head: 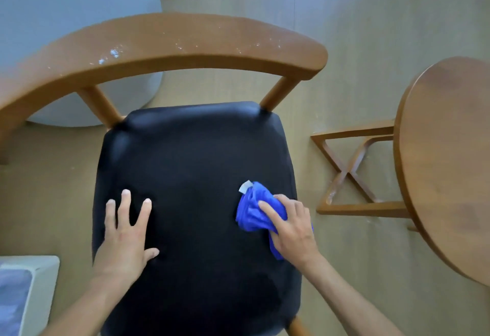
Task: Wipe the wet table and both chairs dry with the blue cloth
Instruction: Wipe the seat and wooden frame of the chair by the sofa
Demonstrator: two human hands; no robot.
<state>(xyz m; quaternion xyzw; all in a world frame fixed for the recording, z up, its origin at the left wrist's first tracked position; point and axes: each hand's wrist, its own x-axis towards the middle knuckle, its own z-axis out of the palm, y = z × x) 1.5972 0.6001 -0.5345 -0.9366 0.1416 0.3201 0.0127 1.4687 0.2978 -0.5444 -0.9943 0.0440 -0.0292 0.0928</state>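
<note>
Two hands on our black padded chair seat (pixel 191 166): left hand (pixel 127 232) flat, right hand (pixel 291 227) pressing bunched blue cloth (pixel 252 208) near the right edge, unwiped seat leftward.

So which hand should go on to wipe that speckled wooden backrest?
The right hand: it already grips the blue cloth on the black seat. The left hand lies flat, holding nothing; the backrest shows white specks.

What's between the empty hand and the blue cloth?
Only bare black seat lies between the left hand and the blue cloth, in the head view.
</note>
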